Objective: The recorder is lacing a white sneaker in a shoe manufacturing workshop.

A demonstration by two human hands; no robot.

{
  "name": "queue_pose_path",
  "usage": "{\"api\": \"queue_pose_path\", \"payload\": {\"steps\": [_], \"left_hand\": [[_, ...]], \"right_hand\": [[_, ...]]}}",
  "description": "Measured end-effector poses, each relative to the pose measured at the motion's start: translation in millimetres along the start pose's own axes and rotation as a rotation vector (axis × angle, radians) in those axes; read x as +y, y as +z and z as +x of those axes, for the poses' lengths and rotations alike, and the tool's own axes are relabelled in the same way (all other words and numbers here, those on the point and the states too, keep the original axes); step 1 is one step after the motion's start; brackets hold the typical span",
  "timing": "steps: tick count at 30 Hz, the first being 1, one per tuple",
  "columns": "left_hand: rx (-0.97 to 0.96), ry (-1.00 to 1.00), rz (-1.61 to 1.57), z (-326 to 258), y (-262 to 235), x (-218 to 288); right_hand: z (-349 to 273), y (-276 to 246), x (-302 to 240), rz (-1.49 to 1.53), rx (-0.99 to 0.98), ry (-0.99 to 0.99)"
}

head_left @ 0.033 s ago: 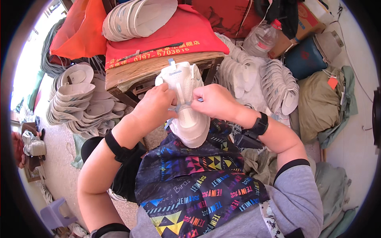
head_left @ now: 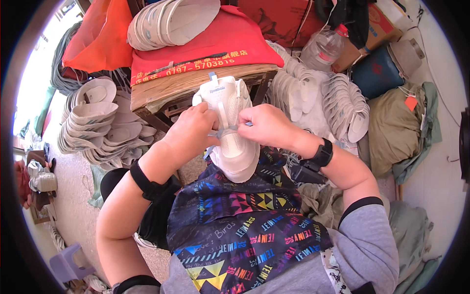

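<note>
A white shoe upper [head_left: 237,159] rests toe toward me, its toe end over my patterned apron [head_left: 249,225] and its tongue [head_left: 216,94] up against the wooden table edge. A grey-blue lace [head_left: 226,130] crosses it at the middle. My left hand [head_left: 193,126] is closed at the upper's left side, with the lace running into its fingers. On the other side my right hand [head_left: 267,123] is closed in a fist, and a bit of the lace pokes out between thumb and finger. My fingers hide part of the eyelet rows.
A wooden table [head_left: 205,81] with a red cloth [head_left: 205,41] stands ahead, bearing nested white shoe pieces [head_left: 171,24]. Stacks of uppers lie left [head_left: 93,117] and right [head_left: 345,105]. Farther right are a clear plastic bottle [head_left: 320,49] and an olive sack [head_left: 395,130]. A purple stool [head_left: 72,262] stands lower left.
</note>
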State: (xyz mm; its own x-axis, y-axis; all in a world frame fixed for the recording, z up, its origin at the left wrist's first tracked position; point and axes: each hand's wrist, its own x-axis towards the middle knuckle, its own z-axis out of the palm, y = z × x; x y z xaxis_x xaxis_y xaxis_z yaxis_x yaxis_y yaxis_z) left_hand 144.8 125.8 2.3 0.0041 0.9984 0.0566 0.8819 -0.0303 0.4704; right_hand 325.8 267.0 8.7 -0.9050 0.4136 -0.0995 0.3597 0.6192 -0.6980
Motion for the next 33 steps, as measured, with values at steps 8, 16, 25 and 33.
{"api": "queue_pose_path", "payload": {"steps": [8,16,25,33], "left_hand": [[-0.01,-0.057,0.115,4,0,9],[-0.068,-0.082,-0.223,14,-9,-6],[0.126,-0.147,-0.063,15,11,-7],[0.551,-0.148,-0.378,23,35,4]], "right_hand": [[5,-12,9,-0.517,0.045,-0.466],[11,-5,0,-0.545,0.244,-0.655],[14,12,10,-0.616,0.339,-0.608],[21,-24,-2,-0.593,-0.075,-0.525]]}}
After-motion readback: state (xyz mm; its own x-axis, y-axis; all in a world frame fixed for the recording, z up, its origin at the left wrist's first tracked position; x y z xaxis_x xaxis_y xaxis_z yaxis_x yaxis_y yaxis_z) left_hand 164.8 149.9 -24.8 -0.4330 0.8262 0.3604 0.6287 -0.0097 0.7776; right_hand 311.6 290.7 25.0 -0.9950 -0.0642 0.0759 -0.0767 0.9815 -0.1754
